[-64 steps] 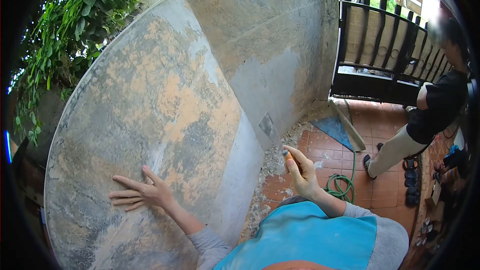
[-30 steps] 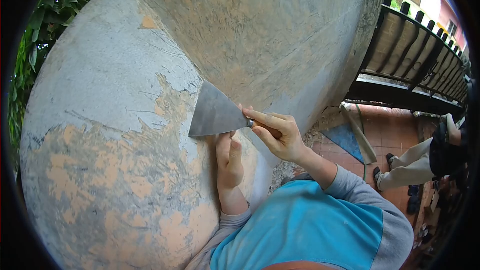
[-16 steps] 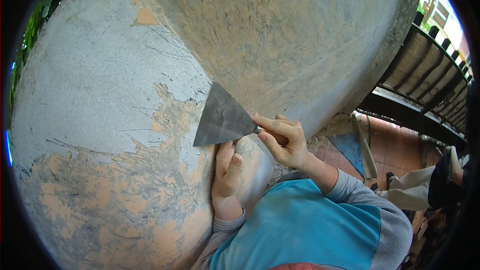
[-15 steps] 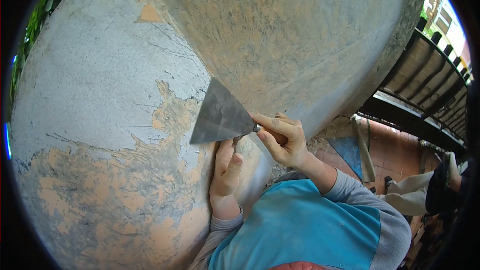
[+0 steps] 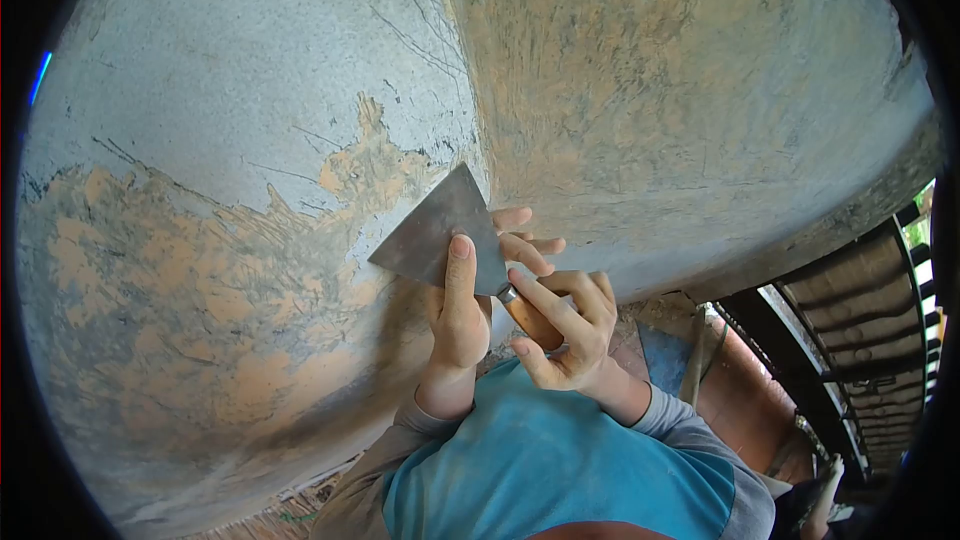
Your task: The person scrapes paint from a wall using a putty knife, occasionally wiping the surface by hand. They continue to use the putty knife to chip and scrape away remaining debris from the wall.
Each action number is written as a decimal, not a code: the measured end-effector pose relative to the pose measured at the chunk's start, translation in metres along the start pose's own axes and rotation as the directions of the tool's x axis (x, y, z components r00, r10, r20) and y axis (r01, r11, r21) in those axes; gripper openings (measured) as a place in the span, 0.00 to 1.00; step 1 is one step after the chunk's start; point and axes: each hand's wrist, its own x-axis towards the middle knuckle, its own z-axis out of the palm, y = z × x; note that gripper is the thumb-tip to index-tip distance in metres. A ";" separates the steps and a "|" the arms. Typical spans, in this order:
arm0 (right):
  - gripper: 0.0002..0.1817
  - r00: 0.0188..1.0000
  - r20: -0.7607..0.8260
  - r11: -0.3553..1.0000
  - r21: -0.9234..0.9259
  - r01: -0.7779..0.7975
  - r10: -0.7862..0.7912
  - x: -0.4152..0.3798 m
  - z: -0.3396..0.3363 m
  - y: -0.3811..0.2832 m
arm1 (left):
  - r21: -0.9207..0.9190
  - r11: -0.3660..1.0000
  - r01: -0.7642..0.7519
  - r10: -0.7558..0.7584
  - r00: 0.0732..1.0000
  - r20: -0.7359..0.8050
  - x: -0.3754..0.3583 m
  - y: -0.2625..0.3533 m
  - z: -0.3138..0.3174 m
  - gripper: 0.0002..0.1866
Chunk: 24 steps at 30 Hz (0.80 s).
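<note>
A wide putty knife (image 5: 432, 223) with a flat metal blade and a wooden handle is held in front of the wall. My left hand (image 5: 462, 325) pinches the blade, thumb flat on its face and fingers showing past its right edge. Loosely curled around the wooden handle is my right hand (image 5: 572, 330), its index finger along the ferrule and its thumb standing off to the side. Behind the blade, the wall (image 5: 230, 270) has patches of pale grey coating and scratched orange-tan surface, with a corner edge running up from near the blade's tip.
To the right of that edge, another scraped wall face (image 5: 680, 90) curves away. A dark metal railing (image 5: 850, 340) stands at the right, above reddish floor tiles (image 5: 740, 390). A person's leg shows at the lower right. My blue shirt (image 5: 560, 450) fills the bottom.
My left hand has come up from below the blade to grip it, thumb on its face. The knife has turned, and its handle now shows as my right hand loosens. The view has shifted.
</note>
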 end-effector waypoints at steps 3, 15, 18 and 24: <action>0.25 0.937 -0.287 0.978 0.011 0.210 -0.198 -0.002 0.004 0.009 | 0.064 0.998 0.024 -0.012 0.983 -0.183 -0.003 0.010 0.019 0.28; 0.14 0.880 -0.222 0.788 0.391 0.475 -0.420 0.036 0.016 -0.029 | 0.068 0.995 -0.070 0.088 0.949 -0.304 0.016 0.061 0.045 0.25; 0.10 0.876 -0.229 0.786 0.388 0.482 -0.425 0.027 0.024 -0.019 | 0.016 0.997 -0.070 0.072 0.944 -0.323 0.014 0.046 0.044 0.21; 0.08 0.867 -0.260 0.753 0.431 0.498 -0.425 0.032 0.027 -0.009 | 0.007 1.000 0.015 -0.011 0.932 -0.363 0.012 0.037 0.049 0.23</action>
